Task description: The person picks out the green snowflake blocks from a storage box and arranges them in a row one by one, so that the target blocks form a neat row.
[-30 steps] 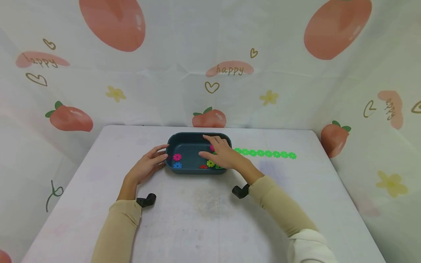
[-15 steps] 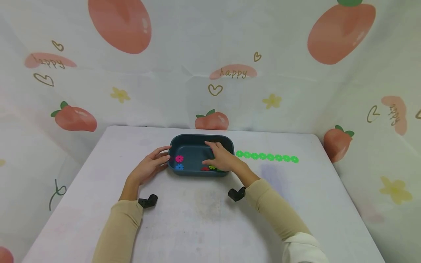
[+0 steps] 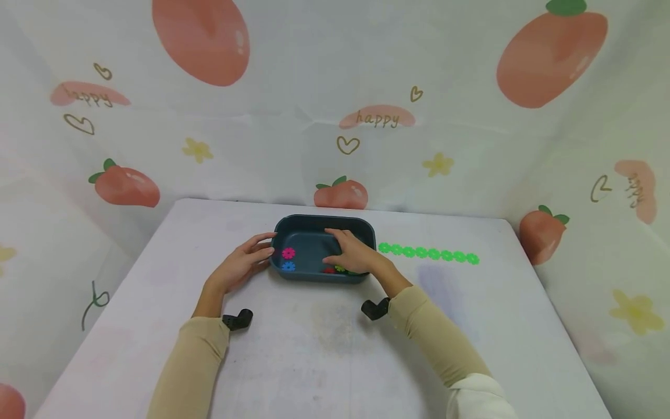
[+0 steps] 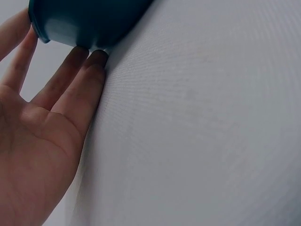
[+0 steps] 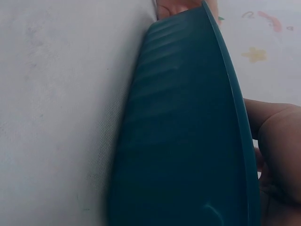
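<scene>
A dark teal tray (image 3: 309, 278) stands on the table, holding small snowflake-shaped discs. Against its left end rest the fingertips of my left hand (image 3: 238, 269), the fingers extended; the left wrist view shows them touching the tray's outer wall (image 4: 70, 23). Inside the right part of the tray is my right hand (image 3: 357, 253), thumb and forefinger spread apart, its other fingers hidden. A pink disc (image 3: 288, 253) and a blue disc (image 3: 288, 266) lie at the left. A red disc (image 3: 328, 270) and a yellow-green disc (image 3: 340, 268) show below my right thumb. The tray wall (image 5: 183, 117) hides much of that hand in the right wrist view.
Right of the tray, a straight row of several bright green discs (image 3: 428, 253) lies on the white table (image 3: 324, 355). A patterned cloth (image 3: 293, 151) hangs behind the table. Each wrist wears a black camera mount (image 3: 376, 309).
My right hand has moved lower into the tray, covering a pink disc and others seen before. My left hand keeps its place at the tray's left end. The head view has shifted slightly.
</scene>
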`<action>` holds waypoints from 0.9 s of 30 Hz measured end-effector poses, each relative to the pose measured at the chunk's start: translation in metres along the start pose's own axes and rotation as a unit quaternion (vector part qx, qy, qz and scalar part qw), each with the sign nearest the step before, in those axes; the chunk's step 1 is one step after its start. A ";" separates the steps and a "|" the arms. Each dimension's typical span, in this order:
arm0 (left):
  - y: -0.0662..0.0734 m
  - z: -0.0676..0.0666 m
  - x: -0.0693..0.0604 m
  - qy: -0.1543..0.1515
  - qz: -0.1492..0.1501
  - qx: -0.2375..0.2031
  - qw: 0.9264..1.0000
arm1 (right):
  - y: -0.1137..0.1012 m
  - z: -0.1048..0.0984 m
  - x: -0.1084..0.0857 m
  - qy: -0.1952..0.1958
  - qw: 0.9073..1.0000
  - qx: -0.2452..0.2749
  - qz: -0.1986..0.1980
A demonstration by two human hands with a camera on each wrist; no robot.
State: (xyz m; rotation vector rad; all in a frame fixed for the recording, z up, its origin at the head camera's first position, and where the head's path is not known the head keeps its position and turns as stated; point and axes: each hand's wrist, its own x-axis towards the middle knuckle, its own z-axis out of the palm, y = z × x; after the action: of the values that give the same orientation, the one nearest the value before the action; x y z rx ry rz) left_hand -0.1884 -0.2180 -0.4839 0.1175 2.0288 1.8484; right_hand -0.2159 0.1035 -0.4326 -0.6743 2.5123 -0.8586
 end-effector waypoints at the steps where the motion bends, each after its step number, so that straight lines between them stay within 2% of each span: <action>1: 0.000 0.000 0.000 0.001 0.000 0.001 1.000 | 0.000 0.000 0.000 -0.002 1.000 0.003 -0.004; 9: 0.002 0.001 -0.002 0.002 0.000 -0.003 1.000 | -0.002 0.005 0.008 -0.021 0.999 0.025 -0.033; 16: 0.002 0.002 -0.003 -0.001 0.002 -0.012 1.000 | 0.000 0.012 0.019 -0.015 0.995 0.086 -0.041; 22: 0.002 0.002 -0.003 0.000 0.003 -0.010 1.000 | 0.004 0.016 0.028 0.035 0.989 0.135 -0.040; 27: 0.003 0.002 -0.002 -0.002 0.007 -0.010 1.000 | 0.003 0.017 0.030 0.096 0.989 0.107 -0.028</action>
State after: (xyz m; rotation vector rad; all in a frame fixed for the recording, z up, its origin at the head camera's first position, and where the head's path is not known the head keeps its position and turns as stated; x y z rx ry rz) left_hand -0.1866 -0.2168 -0.4810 0.1295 2.0102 1.8751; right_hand -0.2323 0.0808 -0.4532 -0.6203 2.5253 -1.2455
